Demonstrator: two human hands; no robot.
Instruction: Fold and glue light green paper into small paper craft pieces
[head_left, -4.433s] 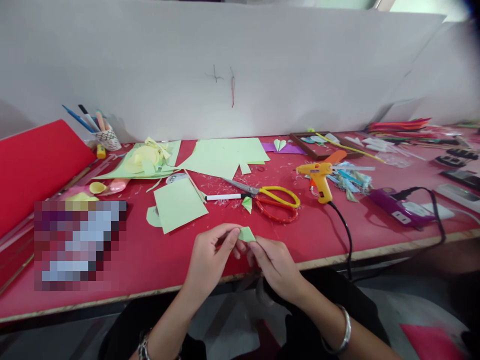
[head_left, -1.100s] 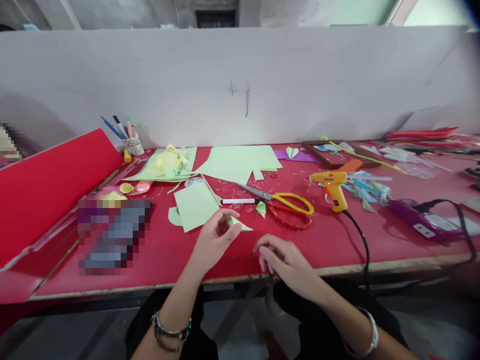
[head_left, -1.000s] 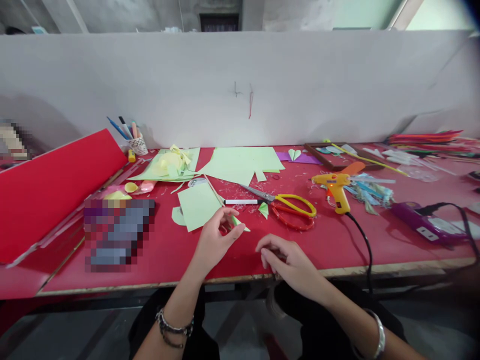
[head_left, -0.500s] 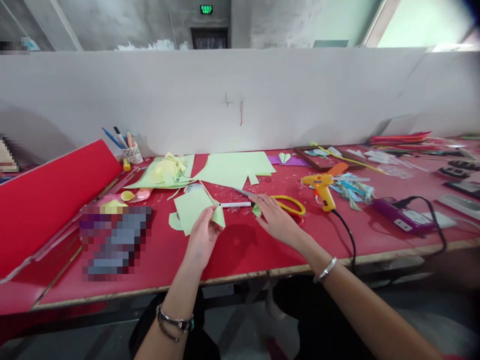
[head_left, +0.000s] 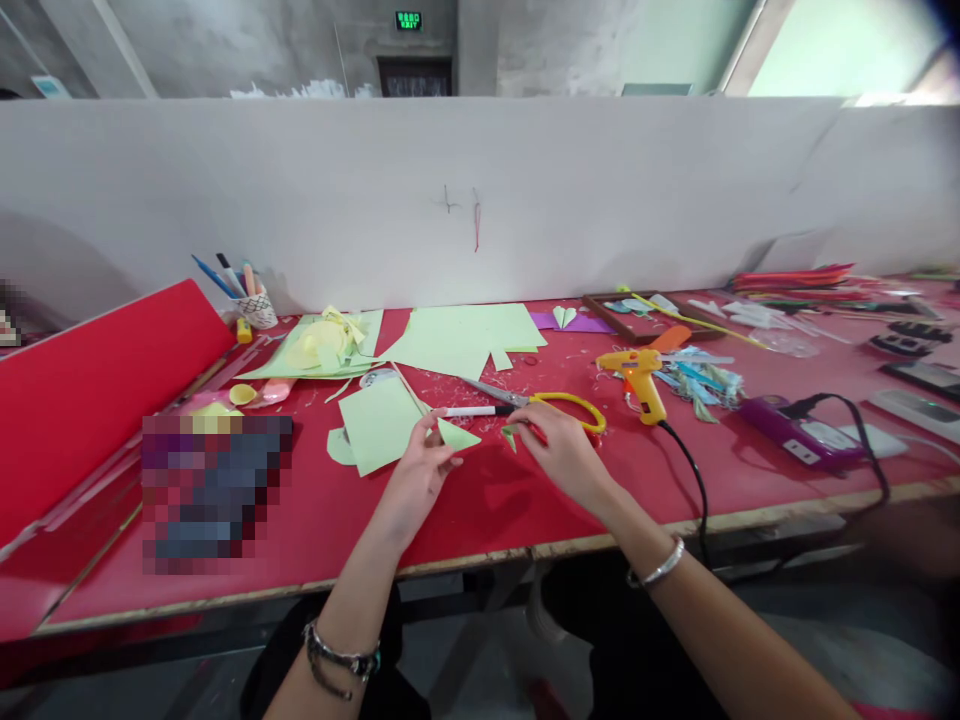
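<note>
My left hand [head_left: 420, 468] is closed on a pale green folded paper [head_left: 458, 435], whose pointed end faces right. Between the fingertips of my right hand [head_left: 564, 446] is a small green paper piece [head_left: 511, 436], dangling just above the red table. Behind the hands lie a white marker [head_left: 471, 411] with a dark cap and a pair of scissors [head_left: 568, 402] with yellow handles, their blades pointing left. My right fingers partly cover the handles. A pale green sheet [head_left: 381, 424] rests left of my left hand.
A yellow glue gun [head_left: 636, 380] with a black cord stands to the right, beside blue tinsel-like strips [head_left: 701, 378]. Larger green sheets [head_left: 457, 338] lie at the back. A patterned pen cup [head_left: 257, 309] and a red board [head_left: 97, 385] are at left. A white partition [head_left: 337, 200] rises behind.
My left hand has lifted the folded paper off the green sheet and moved it slightly right. My right hand has gone from lying flat over the scissors to pinching the small green paper piece.
</note>
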